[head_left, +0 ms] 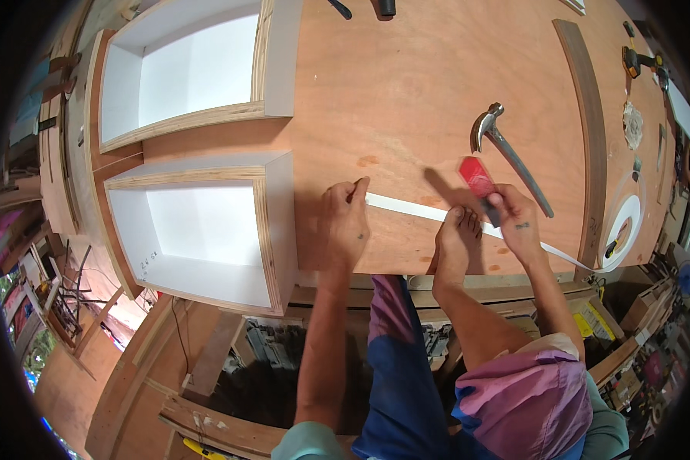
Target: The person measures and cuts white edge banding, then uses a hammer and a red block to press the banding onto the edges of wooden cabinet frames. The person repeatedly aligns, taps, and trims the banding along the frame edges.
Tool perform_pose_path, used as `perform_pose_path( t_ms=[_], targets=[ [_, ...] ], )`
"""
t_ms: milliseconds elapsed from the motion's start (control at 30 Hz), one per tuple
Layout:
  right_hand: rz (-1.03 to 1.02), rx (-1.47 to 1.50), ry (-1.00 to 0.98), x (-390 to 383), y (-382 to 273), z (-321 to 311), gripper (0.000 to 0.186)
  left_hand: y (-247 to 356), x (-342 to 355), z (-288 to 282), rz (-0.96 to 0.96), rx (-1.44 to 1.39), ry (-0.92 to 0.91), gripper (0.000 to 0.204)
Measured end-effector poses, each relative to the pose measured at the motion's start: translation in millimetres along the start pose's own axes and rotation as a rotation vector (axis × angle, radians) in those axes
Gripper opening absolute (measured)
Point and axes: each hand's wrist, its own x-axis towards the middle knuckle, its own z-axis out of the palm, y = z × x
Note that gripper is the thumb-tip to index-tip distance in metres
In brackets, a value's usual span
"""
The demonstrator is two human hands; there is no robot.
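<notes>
A white strip of edge banding (406,205) stretches across the plywood worktop (406,115). My left hand (347,224) is closed at the strip's left end, fingertips against it. My bare foot (458,230) rests on the worktop, toes over the strip. In my right hand (517,222) is a flat red tool (475,176) with a dark grey end, gripped between thumb and fingers just above the strip. Its exact kind is unclear. From under that hand the strip runs on to a white coil (629,218) at the right. A claw hammer (517,157) lies just beyond the right hand.
Two open white boxes (264,238) with bare plywood edges stand at the left. A long brown board (583,115) lies along the right, with a yellow-and-black drill (640,61) beyond it. Dark tools (387,8) sit at the far edge. Wooden shelving (230,425) is below the worktop.
</notes>
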Motion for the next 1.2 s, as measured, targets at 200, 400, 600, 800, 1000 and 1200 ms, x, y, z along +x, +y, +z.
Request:
perform_pose_path(
  t_ms=[200,400,600,800,1000,1200],
  targets=[
    [0.166,-0.115,0.147,-50,78,-23,0.019,-50,-6,17,0.188,-0.033,-0.106,0.033],
    [0.351,-0.031,0.2,-105,101,-11,0.018,-20,15,-21,0.231,0.09,-0.134,0.023],
    [0.361,0.011,0.203,-126,106,5,0.019,-29,26,-27,0.26,0.001,-0.248,0.024],
    [0.409,0.005,0.194,-135,108,8,0.021,-17,42,-41,0.218,0.114,-0.419,0.02],
    [0.368,0.029,0.212,-138,111,10,0.021,-20,47,-39,0.218,0.082,-0.432,0.012],
    [0.431,0.071,0.194,-146,118,12,0.022,-26,46,-38,0.286,0.185,-0.474,0.019]
  ],
)
